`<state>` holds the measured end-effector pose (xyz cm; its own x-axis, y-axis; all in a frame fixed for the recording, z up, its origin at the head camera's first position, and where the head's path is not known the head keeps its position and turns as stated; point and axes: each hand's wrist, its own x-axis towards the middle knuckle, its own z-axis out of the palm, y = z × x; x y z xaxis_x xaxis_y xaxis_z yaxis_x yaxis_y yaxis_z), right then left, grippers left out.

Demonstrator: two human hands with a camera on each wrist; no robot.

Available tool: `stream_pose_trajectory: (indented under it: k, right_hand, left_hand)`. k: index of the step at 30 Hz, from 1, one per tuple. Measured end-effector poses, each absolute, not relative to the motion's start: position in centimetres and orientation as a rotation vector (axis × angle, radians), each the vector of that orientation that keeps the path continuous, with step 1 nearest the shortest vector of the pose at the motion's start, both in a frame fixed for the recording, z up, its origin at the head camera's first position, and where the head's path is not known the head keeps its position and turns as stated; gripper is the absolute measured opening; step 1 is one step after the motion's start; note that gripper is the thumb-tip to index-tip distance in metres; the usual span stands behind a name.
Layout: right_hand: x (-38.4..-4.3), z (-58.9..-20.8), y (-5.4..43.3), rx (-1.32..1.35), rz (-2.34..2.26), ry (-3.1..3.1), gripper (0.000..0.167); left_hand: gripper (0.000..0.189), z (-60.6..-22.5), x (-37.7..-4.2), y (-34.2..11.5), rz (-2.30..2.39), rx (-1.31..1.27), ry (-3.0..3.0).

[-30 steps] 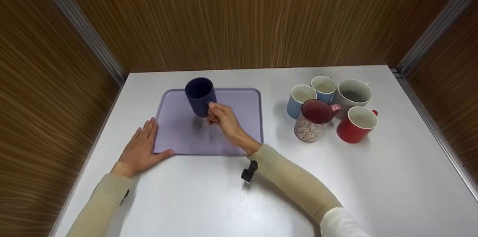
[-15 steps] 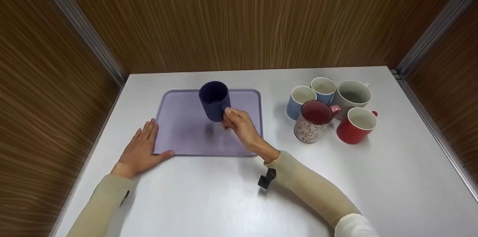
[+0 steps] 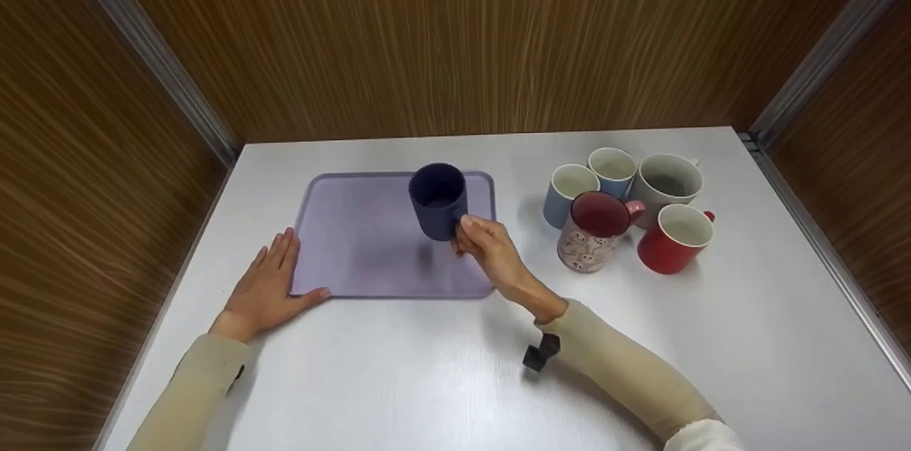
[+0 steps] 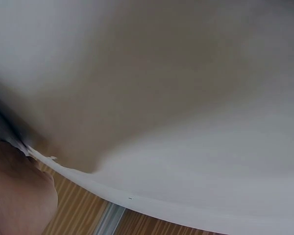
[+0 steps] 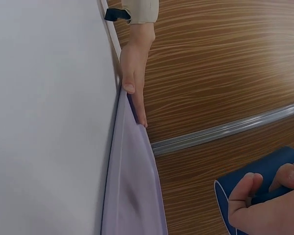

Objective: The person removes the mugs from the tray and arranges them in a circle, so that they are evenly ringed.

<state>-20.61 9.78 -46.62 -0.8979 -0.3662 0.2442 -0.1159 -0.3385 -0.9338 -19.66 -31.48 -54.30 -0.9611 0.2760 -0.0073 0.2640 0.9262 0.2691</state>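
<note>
A dark blue mug [image 3: 438, 203] hangs above the right part of a lavender tray [image 3: 356, 237], its mouth facing up and toward me. My right hand [image 3: 491, 252] grips it by the handle; in the right wrist view the fingers curl round that handle beside the blue mug [image 5: 259, 171]. A small shadow falls on the tray below it. My left hand [image 3: 263, 287] lies flat with straight fingers at the tray's near left corner, thumb along the front edge. In the left wrist view only a blurred part of the left hand [image 4: 22, 196] shows.
Right of the tray several mugs stand close together: two light blue ones [image 3: 559, 208] [image 3: 613, 184], a large grey one [image 3: 644, 198], a pink patterned one [image 3: 587, 248] and a red one [image 3: 665, 248]. Wood-grain panels [image 3: 455, 38] enclose the white table [image 3: 398, 365].
My right hand has carried the dark blue mug rightward and slightly nearer, from over the tray's middle to over its right part. The left hand stays at the tray corner.
</note>
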Motion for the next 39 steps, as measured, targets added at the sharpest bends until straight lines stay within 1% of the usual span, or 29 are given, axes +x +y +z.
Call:
stream_pose_trajectory:
  k: [13,18,26,35,39]
  right_hand:
    - [-19.0,-47.1,13.6,-0.641,-2.378,1.655,0.039]
    - [-18.4,-47.8,15.1,-0.656,-2.37,1.649,0.041]
    - [-17.3,-48.7,17.6,-0.705,-2.368,1.579,0.039]
    - [-16.2,-49.2,20.8,-0.653,-2.354,1.547,0.038]
    - [-15.7,-49.5,22.0,-0.673,-2.357,1.576,0.039]
  left_hand:
    - [0.121,-54.4,-19.7,-31.6,0.403,0.417,3.028]
    - [0.121,-54.4,-19.7,-31.6,0.398,0.417,3.028]
    - [0.122,-54.3,-19.8,-31.6,0.401,0.411,3.016]
    - [0.123,-54.2,-19.7,-31.4,0.396,0.41,3.011]
    - [0.124,-54.2,-19.8,-31.5,0.399,0.407,3.008]
